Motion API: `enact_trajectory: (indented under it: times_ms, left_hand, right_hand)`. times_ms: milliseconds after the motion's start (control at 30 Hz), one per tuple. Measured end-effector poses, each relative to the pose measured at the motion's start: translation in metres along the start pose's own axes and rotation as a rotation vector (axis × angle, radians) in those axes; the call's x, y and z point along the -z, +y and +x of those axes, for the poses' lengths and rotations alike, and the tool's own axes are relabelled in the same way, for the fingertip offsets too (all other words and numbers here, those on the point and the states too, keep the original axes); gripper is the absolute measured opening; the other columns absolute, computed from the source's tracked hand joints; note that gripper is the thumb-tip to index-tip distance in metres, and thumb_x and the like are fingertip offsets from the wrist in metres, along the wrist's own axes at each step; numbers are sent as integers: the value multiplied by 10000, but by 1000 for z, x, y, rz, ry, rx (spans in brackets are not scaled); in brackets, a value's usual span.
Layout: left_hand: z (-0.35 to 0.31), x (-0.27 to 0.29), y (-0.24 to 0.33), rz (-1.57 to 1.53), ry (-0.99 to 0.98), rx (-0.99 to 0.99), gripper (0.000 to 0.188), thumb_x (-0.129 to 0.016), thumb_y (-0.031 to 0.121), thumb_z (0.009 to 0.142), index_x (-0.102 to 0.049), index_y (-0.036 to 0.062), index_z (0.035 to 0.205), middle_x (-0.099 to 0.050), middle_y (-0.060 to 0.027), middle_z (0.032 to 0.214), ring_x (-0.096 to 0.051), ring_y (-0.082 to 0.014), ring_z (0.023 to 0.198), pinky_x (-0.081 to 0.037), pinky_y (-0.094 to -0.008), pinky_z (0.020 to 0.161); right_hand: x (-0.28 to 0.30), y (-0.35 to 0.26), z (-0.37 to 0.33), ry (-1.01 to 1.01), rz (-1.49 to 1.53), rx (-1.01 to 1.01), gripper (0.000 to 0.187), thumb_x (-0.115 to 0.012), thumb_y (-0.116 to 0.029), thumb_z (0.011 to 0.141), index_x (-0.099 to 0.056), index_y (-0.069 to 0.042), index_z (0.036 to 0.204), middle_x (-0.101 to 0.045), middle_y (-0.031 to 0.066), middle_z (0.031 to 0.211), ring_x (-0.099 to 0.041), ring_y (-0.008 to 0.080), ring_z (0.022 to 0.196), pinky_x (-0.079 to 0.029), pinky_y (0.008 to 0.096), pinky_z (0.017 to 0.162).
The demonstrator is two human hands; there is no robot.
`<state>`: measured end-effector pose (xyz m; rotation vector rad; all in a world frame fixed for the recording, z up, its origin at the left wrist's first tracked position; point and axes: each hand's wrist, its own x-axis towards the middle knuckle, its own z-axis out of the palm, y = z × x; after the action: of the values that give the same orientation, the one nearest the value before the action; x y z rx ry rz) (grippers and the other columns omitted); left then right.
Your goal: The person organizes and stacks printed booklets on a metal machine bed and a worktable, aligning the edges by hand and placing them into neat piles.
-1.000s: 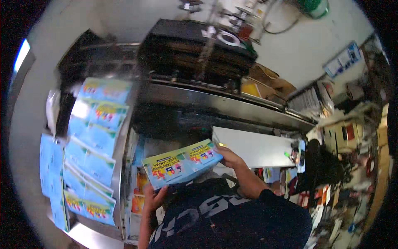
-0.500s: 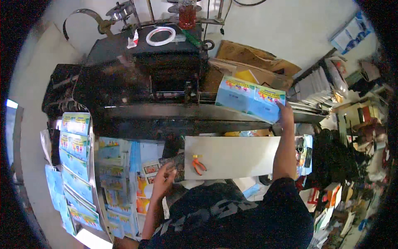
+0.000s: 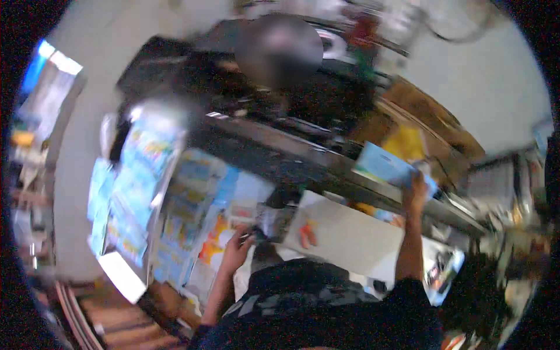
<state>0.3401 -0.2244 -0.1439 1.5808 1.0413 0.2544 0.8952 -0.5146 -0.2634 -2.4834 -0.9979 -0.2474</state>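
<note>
At the right, my right hand (image 3: 415, 189) is closed on the edge of a blue printed sheet (image 3: 380, 163), held up in front of the dark machine (image 3: 280, 111). My left hand (image 3: 236, 248) is low at centre left, its fingers loosely bent beside a small dark object (image 3: 256, 234). Motion blur hides whether those fingers hold anything. Orange-handled pliers (image 3: 307, 233) lie on the pale board (image 3: 356, 245) between my hands.
Stacks of blue printed sheets (image 3: 137, 181) stand at the left, with more printed sheets (image 3: 189, 186) beside them. Brown cardboard (image 3: 434, 114) and a yellow piece (image 3: 404, 143) lie behind my right hand. A white roll (image 3: 335, 45) sits on the machine top.
The whole view has swung and tilted, with more of the left side showing. My right hand still holds a printed sheet, now with a mostly plain blue side showing.
</note>
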Motion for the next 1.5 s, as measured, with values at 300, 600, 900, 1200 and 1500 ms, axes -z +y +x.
enact_trajectory:
  times_ms: [300, 600, 900, 1200, 1500]
  left_hand:
    - [0, 100, -39, 56, 97, -38, 381, -600, 207, 913, -543, 6, 1231, -638, -175, 1097, -618, -275, 1013, -484, -368, 875]
    - [-11, 267, -4, 498, 433, -549, 358, -671, 141, 802, -581, 56, 1138, -599, -168, 1150, -567, -363, 1070, -456, -438, 915]
    - [-54, 384, -72, 866, 690, 19, 503, -661, 330, 820, -546, 55, 1225, -463, -151, 1377, -402, -374, 1279, -311, -553, 1023]
    - [-60, 382, -92, 731, 735, -3, 506, -681, 299, 815, -544, 74, 1246, -468, -133, 1367, -369, -358, 1313, -260, -566, 1063]
    - [2, 376, -34, 648, 735, -331, 449, -691, 221, 808, -560, 53, 1203, -512, -172, 1304, -458, -363, 1234, -333, -493, 1036]
  right_hand:
    - [28, -97, 15, 40, -539, 60, 696, -703, -204, 804, -392, -37, 1403, -396, 301, 1362, -389, 431, 1252, -340, 497, 1039]
    - [-28, -694, 24, -411, 531, 661, 602, -732, -288, 772, -507, -40, 1273, -438, 197, 1368, -441, 374, 1244, -369, 426, 1033]
    - [-145, -859, 52, -580, 143, 925, 809, -736, -425, 739, -422, 55, 1309, -381, 265, 1397, -342, 388, 1321, -296, 441, 1110]
    - [-141, -870, 73, -714, 203, 724, 673, -632, -322, 794, -440, 44, 1325, -500, 284, 1298, -480, 398, 1214, -384, 425, 1040]
    - [-132, -862, 102, -795, 377, 715, 514, -535, -265, 844, -514, 18, 1273, -602, 289, 1126, -590, 421, 1051, -468, 455, 917]
